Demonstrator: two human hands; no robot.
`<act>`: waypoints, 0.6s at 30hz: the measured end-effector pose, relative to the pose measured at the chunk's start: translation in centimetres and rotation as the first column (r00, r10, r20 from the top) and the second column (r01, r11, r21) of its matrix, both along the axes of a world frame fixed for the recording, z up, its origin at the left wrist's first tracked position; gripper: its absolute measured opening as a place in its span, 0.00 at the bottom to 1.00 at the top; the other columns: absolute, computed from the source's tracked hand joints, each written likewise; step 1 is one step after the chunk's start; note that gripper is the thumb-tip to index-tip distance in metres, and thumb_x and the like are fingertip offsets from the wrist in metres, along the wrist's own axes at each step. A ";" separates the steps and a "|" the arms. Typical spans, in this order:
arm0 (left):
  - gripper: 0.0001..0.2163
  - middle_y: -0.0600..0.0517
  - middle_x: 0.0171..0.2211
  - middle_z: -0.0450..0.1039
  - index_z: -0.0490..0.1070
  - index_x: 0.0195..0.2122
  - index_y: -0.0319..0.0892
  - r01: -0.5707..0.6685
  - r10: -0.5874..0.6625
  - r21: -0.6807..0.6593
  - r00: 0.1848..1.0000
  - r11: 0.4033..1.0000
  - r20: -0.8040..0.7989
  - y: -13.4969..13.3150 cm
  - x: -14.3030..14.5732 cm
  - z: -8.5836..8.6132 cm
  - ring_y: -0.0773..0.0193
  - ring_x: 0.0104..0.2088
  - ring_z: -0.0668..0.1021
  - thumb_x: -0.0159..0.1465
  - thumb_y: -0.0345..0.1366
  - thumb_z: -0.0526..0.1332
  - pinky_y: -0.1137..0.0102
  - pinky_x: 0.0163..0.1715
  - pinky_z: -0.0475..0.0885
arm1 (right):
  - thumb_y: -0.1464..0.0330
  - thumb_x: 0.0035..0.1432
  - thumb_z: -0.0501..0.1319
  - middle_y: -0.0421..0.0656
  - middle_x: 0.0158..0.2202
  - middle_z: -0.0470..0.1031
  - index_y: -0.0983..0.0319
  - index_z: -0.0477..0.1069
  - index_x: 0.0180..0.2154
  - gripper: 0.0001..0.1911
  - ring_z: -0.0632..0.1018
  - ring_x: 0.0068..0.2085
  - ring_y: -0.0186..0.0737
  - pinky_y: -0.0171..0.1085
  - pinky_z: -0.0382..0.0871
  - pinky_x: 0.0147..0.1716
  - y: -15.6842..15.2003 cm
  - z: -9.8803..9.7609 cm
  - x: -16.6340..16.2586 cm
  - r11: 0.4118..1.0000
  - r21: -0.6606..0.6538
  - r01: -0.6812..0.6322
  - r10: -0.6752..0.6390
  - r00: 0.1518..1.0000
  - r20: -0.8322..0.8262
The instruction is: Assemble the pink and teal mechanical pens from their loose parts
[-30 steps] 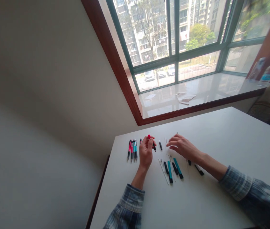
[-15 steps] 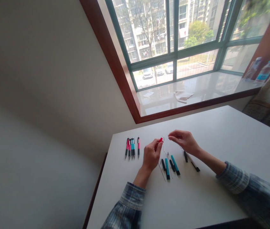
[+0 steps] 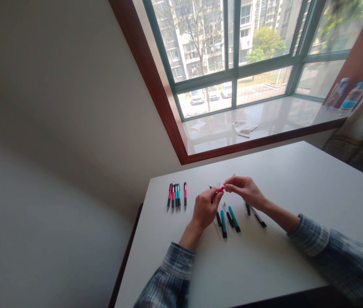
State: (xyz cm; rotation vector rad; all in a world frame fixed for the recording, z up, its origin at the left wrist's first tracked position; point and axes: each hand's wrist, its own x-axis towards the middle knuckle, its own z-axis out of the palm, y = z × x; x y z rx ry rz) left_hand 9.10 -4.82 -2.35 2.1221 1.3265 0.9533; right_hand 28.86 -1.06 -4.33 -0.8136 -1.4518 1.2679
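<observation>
My left hand [image 3: 206, 207] pinches a pink pen barrel [image 3: 221, 189] between thumb and fingers. At the barrel's far end, my right hand [image 3: 245, 188] has thumb and fingertips pressed together; whatever it grips there is too small to make out. Below the hands lie two teal pen barrels [image 3: 223, 224] with black ends, alongside black rubber grips [image 3: 230, 219] and thin pale refills [image 3: 217, 230]. A white-and-black pen barrel [image 3: 260, 220] and a black grip [image 3: 248, 208] lie under my right wrist. Some small parts behind the hands are partly hidden.
Several pink and teal click pens [image 3: 177, 196] lie side by side at the left of the white table [image 3: 281, 261]. Beyond the table is a window sill [image 3: 213, 143] with a crumpled cloth [image 3: 245, 129] and plastic bottles [image 3: 353, 98].
My right hand has moved left, bringing its fingertips to the end of the pink barrel. My left hand keeps its hold and has shifted slightly right. The view has moved a little.
</observation>
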 end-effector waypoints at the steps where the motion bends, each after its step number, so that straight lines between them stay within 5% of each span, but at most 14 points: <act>1: 0.15 0.50 0.35 0.80 0.79 0.46 0.45 0.003 -0.003 0.002 1.000 1.000 0.008 0.0 0.0 0.0 0.63 0.33 0.78 0.74 0.44 0.55 0.72 0.35 0.69 | 0.55 0.57 0.71 0.44 0.33 0.82 0.62 0.81 0.38 0.17 0.80 0.35 0.40 0.39 0.76 0.38 -0.1 0.1 0.0 1.000 -0.007 0.013 -0.014 1.000 -0.019; 18: 0.16 0.53 0.30 0.77 0.79 0.46 0.44 0.028 -0.028 -0.023 0.999 0.999 0.022 -0.3 0.4 0.3 0.67 0.29 0.75 0.74 0.45 0.54 0.73 0.33 0.67 | 0.56 0.58 0.72 0.45 0.34 0.83 0.62 0.81 0.39 0.15 0.81 0.35 0.40 0.39 0.77 0.37 0.0 -0.1 0.1 1.000 0.020 -0.022 0.023 0.999 -0.027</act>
